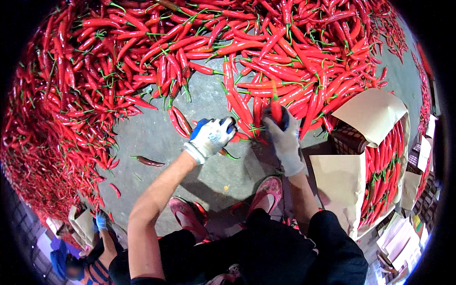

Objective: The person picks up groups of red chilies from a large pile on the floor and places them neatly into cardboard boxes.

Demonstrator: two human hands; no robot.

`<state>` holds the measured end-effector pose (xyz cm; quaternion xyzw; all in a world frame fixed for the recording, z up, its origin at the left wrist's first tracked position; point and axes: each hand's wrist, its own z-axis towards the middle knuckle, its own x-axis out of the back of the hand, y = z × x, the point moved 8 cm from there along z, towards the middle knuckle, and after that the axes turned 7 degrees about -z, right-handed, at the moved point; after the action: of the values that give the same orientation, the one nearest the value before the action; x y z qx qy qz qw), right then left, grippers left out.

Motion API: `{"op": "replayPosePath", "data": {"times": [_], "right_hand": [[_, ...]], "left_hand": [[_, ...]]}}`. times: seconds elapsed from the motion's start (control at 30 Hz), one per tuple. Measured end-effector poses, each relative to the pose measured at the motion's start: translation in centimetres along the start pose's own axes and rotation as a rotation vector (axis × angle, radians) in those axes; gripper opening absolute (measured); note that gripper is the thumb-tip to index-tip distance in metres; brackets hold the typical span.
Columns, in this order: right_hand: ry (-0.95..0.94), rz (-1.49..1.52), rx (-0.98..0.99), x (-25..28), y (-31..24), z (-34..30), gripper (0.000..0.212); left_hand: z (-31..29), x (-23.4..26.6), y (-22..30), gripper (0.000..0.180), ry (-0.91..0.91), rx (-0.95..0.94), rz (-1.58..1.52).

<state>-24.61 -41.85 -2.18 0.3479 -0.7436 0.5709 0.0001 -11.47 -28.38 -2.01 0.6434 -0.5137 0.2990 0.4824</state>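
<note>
Your right hand [284, 137] pinches a red chili [276, 110] at the near edge of the chili heap [294, 71], your left hand [212, 135] curls nearby, its grip unclear, and the paper-lined crate [349, 139] stands right, presumably for short reach.

The chillies [280, 72] are glossy and smooth, the gloves [212, 136] cloth, the liner [338, 183] matt, probably paper.

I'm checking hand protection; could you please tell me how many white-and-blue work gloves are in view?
2: one on the person's left hand, near the picture's centre, and one on the right hand, holding a red chili pepper. Others may be hidden.
</note>
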Motion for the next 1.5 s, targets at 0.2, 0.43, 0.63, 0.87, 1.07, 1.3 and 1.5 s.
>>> {"op": "replayPosePath", "data": {"times": [0.2,0.43,0.63,0.87,1.07,1.3,1.5], "right_hand": [[-0.483,-0.925,0.231,-5.9,-4.8,2.5,0.054],[-0.434,-0.529,0.049,-3.7,-4.6,3.4,0.042],[-0.036,0.125,-0.198,1.9,3.2,2.6,0.033],[-0.247,-0.834,0.414,-0.3,-7.1,1.8,0.052],[-0.247,-1.179,0.607,-3.8,-7.3,4.1,0.047],[-0.313,-0.907,0.645,-4.8,-10.8,2.4,0.043],[-0.485,-1.126,0.65,-13.1,-7.6,2.1,0.053]], "left_hand": [[-5.6,4.9,-3.3,0.052,0.18,0.217,-0.4],[-9.3,3.4,-5.6,0.063,-0.056,0.568,-0.626],[-7.1,-3.2,-1.2,0.06,-0.156,0.349,-0.162],[-7.9,0.2,-2.6,0.054,0.219,0.385,-0.273],[-8.8,0.0,-7.4,0.04,0.474,0.733,-1.325],[-9.7,-5.5,-7.7,0.025,0.652,0.715,-2.027],[-9.4,-7.8,-7.3,0.024,0.632,0.792,-2.314]]}}
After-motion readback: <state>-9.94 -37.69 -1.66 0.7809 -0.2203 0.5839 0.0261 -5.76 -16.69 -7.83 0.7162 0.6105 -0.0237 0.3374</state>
